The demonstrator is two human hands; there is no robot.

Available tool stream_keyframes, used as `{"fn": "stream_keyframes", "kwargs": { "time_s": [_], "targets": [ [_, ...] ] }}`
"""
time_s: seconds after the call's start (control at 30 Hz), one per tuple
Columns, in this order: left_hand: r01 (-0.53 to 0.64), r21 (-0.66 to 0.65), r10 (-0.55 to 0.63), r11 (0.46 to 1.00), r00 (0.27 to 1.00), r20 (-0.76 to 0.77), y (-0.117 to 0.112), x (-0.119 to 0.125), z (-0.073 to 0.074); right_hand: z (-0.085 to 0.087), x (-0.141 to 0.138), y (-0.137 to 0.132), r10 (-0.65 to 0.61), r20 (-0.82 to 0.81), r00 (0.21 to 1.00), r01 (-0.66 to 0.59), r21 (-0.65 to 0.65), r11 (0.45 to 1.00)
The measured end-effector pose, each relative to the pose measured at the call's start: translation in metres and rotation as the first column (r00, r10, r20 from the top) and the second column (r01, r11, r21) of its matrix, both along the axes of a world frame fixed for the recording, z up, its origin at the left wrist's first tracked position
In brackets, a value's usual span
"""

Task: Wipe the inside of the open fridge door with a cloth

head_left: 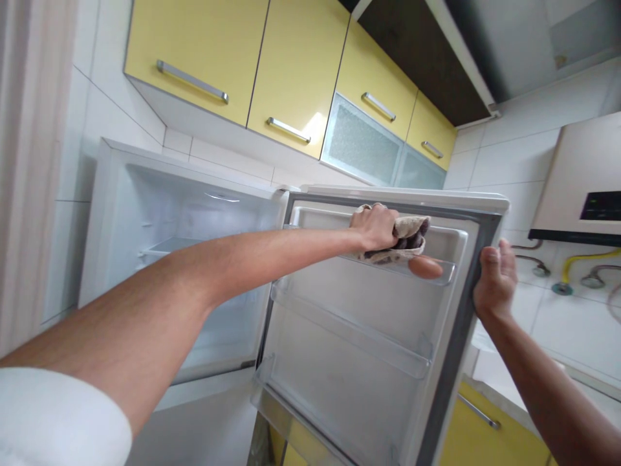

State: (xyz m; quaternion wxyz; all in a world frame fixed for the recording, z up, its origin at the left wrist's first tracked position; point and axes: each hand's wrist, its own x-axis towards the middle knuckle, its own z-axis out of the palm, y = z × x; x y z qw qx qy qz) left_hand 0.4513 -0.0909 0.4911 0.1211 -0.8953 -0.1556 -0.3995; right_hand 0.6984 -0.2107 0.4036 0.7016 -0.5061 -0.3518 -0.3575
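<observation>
My left hand [374, 226] is closed around a bunched, beige and dark patterned cloth [411, 232]. It reaches across to the top shelf on the inside of the open refrigerator door [349, 382]. A brown egg [425, 266] sits in that clear door shelf [447, 274], just below and right of the cloth. On the door's outer edge rests my right hand [495, 279], gripping it; some of its fingers are hidden behind the door.
The white refrigerator compartment [233, 200] stands open at left, with a glass shelf [174, 246] inside. Two lower clear door shelves [352, 333] run across the door. Yellow wall cabinets [301, 58] hang above. At right are a water heater [582, 175] and a yellow pipe [570, 265].
</observation>
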Motion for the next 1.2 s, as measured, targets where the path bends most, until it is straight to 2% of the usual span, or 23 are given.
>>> {"fn": "stream_keyframes", "kwargs": {
  "time_s": [0.17,0.33,0.43,0.5,0.57,0.67,0.77,0.83,0.9,1.03,1.1,1.2],
  "targets": [
    [0.087,-0.140,-0.069,0.986,0.990,0.125,-0.015,0.017,0.002,0.000,0.000,0.000,0.031,0.019,0.999,-0.031,0.000,1.000],
    [0.232,-0.277,-0.151,0.932,0.947,0.284,-0.011,0.023,0.001,-0.001,-0.003,-0.001,0.077,0.020,0.997,-0.077,0.022,0.997],
    [0.330,-0.266,-0.216,0.906,0.899,0.381,-0.003,0.021,-0.002,0.000,-0.004,-0.001,0.116,0.016,0.993,-0.116,0.029,0.993],
    [0.346,-0.199,-0.242,0.917,0.878,0.413,0.003,0.018,-0.001,0.000,-0.004,-0.001,0.126,0.018,0.992,-0.126,0.028,0.992],
    [0.298,-0.120,-0.215,0.947,0.867,0.450,0.010,0.012,0.005,0.000,-0.004,-0.001,0.110,0.019,0.994,-0.110,0.024,0.994],
    [0.135,-0.020,-0.107,0.991,0.861,0.497,0.026,0.000,0.022,-0.001,-0.004,-0.001,0.082,0.020,0.996,-0.082,0.021,0.996],
    [-0.005,0.031,-0.010,1.000,0.889,0.458,0.049,-0.017,0.039,-0.001,-0.004,-0.001,0.068,0.018,0.997,-0.069,0.028,0.997],
    [-0.075,0.011,0.063,0.997,0.902,0.428,0.067,-0.030,0.043,0.000,-0.004,-0.001,0.062,0.010,0.998,-0.062,0.029,0.998],
    [-0.139,-0.030,0.139,0.990,0.896,0.423,0.086,-0.044,0.041,0.000,-0.005,-0.001,0.054,0.008,0.999,-0.054,0.024,0.998],
    [-0.238,-0.142,0.277,0.961,0.846,0.455,0.127,-0.074,0.027,-0.001,-0.002,0.000,0.068,0.023,0.997,-0.069,0.038,0.997],
    [-0.269,-0.238,0.354,0.933,0.794,0.493,0.150,-0.091,0.021,-0.002,0.000,0.000,0.067,0.026,0.997,-0.068,0.050,0.996],
    [-0.261,-0.394,0.457,0.881,0.680,0.574,0.182,-0.120,0.013,-0.003,0.005,0.001,0.044,0.019,0.999,-0.045,0.046,0.998]
  ]
}}
